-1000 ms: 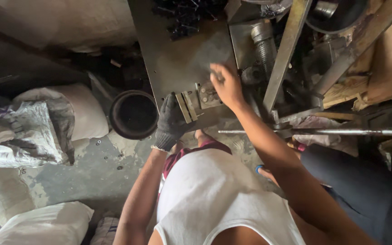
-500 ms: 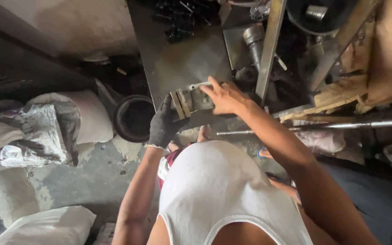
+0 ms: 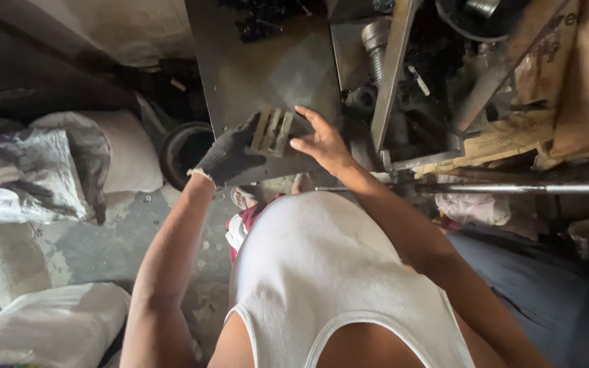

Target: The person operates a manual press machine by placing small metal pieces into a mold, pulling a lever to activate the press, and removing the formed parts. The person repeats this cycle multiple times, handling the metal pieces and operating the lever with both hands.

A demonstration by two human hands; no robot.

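My left hand wears a dark knitted glove and grips a small stack of flat tan metal pieces over the near edge of a grey metal work plate. My bare right hand is right beside that stack, fingers spread, fingertips touching or nearly touching its right side. Both hands are in front of my white-vested chest.
A machine with a slanted steel bar and a threaded shaft stands at the right. A long shiny rod lies across the right. A black round bucket and several white sacks are on the floor at the left.
My right hand came back from the machine to the stack. My gloved left hand lifted the metal pieces slightly above the plate's edge. The camera shifted.
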